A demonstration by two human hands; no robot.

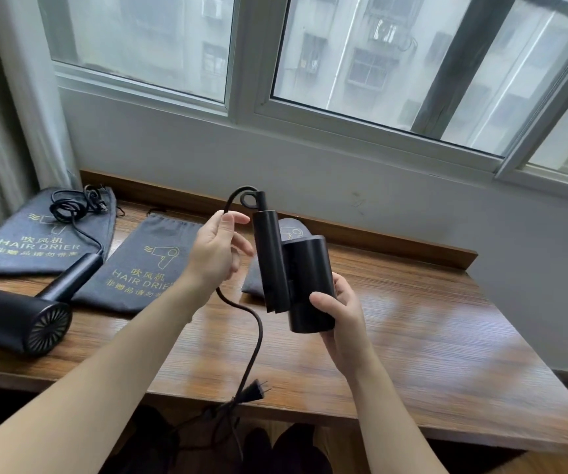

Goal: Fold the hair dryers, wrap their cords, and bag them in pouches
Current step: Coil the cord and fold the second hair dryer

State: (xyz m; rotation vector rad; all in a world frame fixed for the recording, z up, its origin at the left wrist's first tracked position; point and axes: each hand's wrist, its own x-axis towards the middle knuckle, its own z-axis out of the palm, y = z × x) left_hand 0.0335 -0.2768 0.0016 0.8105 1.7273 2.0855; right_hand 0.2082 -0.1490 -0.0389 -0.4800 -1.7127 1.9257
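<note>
Head view: my right hand (339, 311) grips the barrel of a folded black hair dryer (296, 275), thumb pressed on its front near the lower end, the other fingers curled round behind. I hold it upright above the wooden table (429, 330), its handle folded flat against the barrel and pointing up, with a hanging loop at the top. My left hand (219, 251) is just beside the handle, and its cord (253, 323) runs through my palm; my fingers curl loosely round it, though I cannot tell how firmly they pinch. From the handle's top the cord arcs over to my left hand, drops below it in a curve, and hangs past the table's near edge, where the plug (253, 393) dangles above more cord bunched beneath.

Behind the dryer a grey pouch (258, 278) lies on the table, mostly hidden. Left of my left hand lies a second grey pouch (146, 265), flat, printed in gold with a dryer picture and "HAIR DRIER". Further left is a third pouch (19, 244) with the same print, and on its far end rests a coiled cord (74, 206). That cord leads to an unfolded black hair dryer (22, 319) lying on its side at the table's left edge, its handle across the gap between the two pouches and its vent grille facing me. Beyond the table are a white wall and a window (344, 63).
</note>
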